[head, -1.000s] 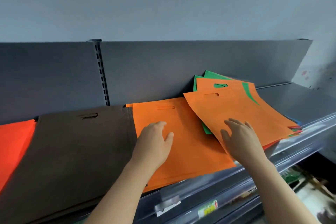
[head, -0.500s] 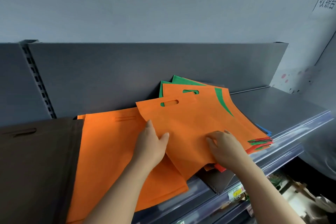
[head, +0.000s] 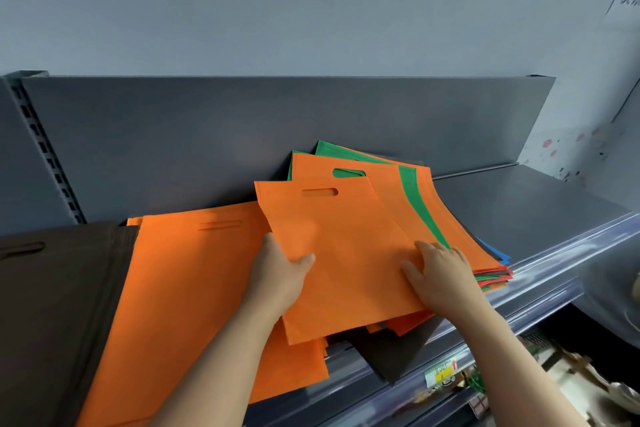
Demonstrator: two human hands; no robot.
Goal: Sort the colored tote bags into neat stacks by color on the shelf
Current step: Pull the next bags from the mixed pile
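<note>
Nearest, from six o'clock, both forearms reach up to the shelf (head: 536,218). The left hand (head: 280,276) pinches the left edge of the top orange bag (head: 346,253), with the thumb over the fabric and the fingers tucked beneath. The right hand (head: 441,276), at three o'clock of the left one, lies on the same bag with its fingers spread and nearly straight, pressing down and closed round nothing. A dark bag corner (head: 398,354) overhangs the shelf's front lip at five o'clock of the held bag. The held bag sits askew on the mixed pile (head: 493,279) and overlaps the orange stack (head: 194,288) at its nine o'clock. The brown stack (head: 52,305) lies further round at nine o'clock. Beyond, at one o'clock, a green bag (head: 420,204) shows as a strip between orange ones. The grey back panel (head: 242,132) stands at twelve o'clock
</note>
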